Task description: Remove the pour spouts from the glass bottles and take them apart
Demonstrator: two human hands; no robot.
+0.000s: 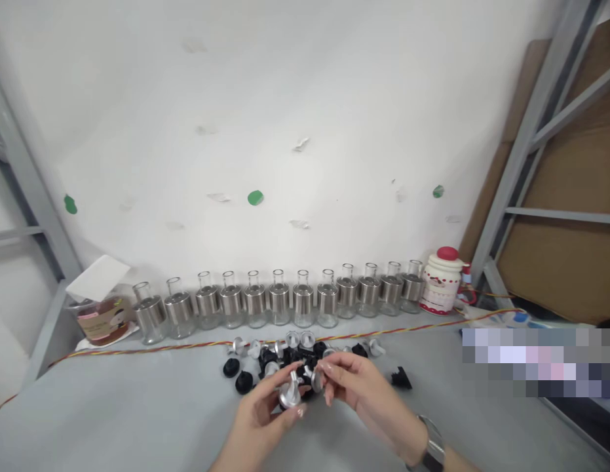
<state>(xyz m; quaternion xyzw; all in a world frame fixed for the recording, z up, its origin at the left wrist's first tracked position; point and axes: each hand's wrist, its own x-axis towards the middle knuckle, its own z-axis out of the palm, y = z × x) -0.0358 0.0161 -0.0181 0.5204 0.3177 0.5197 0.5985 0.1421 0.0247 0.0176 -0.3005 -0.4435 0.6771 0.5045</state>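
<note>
My left hand (258,416) is closed around a silver pour spout (290,395), its narrow tip pointing up between thumb and fingers. The fingertips of my right hand (366,393) pinch a second silver spout (317,379), turned on its side, close to the first. Just behind both hands lies a loose pile of silver spouts (292,339) and black stoppers (244,381), partly hidden by my fingers. A separate black piece (401,377) rests to the right of my right hand.
Along the wall stands a row of glass bottles (303,299) with metal sleeves, their necks uncapped. A twisted red-yellow cord (187,345) runs in front of them. A container of brown contents (102,322) stands left, a white jar with a red lid (441,282) right. Metal frames flank the table.
</note>
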